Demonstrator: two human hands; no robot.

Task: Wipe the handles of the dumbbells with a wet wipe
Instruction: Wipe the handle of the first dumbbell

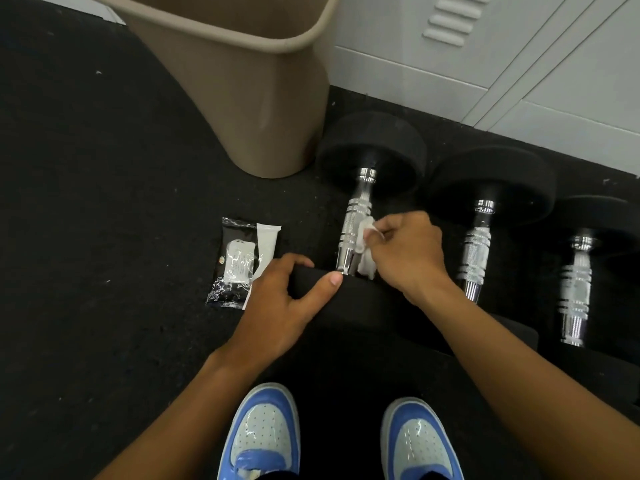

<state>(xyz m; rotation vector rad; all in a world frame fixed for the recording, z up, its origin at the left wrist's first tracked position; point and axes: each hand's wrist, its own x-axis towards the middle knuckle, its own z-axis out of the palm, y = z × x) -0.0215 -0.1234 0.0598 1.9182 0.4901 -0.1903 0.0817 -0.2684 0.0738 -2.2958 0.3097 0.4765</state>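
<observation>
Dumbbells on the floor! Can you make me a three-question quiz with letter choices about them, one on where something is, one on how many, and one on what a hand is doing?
1. Where is the wipes pack?
A. inside the bin
B. on the floor, left of the dumbbells
C. on a shoe

2. How many shiny dumbbell handles show?
A. one
B. three
C. five

3. What is the right hand doing?
A. hanging loose
B. holding a white wipe against a handle
C. lifting the bin

Answers:
1 B: the pack lies flat on the black floor, in front of the tan bin.
2 B: the leftmost handle, the middle handle and the right handle.
3 B: its fingers pinch the white wipe at the leftmost handle, while the left hand grips that dumbbell's near black end.
</observation>
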